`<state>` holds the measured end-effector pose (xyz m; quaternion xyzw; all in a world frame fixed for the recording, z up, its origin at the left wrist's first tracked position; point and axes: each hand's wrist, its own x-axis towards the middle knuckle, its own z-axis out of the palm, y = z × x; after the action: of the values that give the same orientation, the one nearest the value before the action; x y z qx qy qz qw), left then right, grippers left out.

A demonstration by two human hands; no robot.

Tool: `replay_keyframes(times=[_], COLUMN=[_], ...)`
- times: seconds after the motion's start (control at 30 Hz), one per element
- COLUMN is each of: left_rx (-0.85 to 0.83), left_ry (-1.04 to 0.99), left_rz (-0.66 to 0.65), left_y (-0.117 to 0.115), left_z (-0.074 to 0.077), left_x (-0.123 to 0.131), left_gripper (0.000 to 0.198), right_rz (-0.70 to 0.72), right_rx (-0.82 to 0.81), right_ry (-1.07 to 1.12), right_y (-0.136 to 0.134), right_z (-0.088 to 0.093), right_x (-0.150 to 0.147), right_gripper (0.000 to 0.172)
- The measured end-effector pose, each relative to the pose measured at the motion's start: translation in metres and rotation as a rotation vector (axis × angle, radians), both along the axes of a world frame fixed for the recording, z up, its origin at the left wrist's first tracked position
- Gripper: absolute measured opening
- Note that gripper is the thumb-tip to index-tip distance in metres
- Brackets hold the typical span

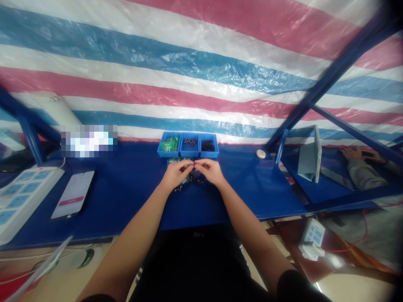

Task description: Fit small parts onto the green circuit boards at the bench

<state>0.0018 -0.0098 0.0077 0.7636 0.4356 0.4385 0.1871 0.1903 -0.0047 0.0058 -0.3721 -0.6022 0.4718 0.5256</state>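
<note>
My left hand [176,173] and my right hand [210,171] meet fingertip to fingertip over the blue table, just in front of three small blue bins. Both are closed in a pinch, and whatever lies between the fingers is too small to name. Partly hidden under my hands are a greenish flat piece [173,160] and several small dark and brass-coloured parts [178,188]. The left bin [159,147] holds green and clear pieces, the middle bin [189,154] small brownish parts, and the right bin [215,147] a heap of dark parts.
A phone [73,195] and a white power strip [27,193] lie at the left. A small round pale object [260,154] sits at the back right. Blue frame posts [281,147] rise at the side; beyond them stand a tablet [317,155] and another person's hands [359,154].
</note>
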Motion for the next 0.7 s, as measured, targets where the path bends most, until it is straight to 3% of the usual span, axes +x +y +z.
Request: replay_keyframes(times=[0.7], left_rx=[-0.029], left_ry=[0.030], left_rz=[0.014], left_y=[-0.0017], left_z=[0.0026], left_x=[0.0005], left_gripper=[0.031], right_rz=[-0.022], right_rx=[0.033], right_ry=[-0.041], right_y=[0.0008], right_z=[-0.0024], right_x=[0.0009], right_gripper=[0.033])
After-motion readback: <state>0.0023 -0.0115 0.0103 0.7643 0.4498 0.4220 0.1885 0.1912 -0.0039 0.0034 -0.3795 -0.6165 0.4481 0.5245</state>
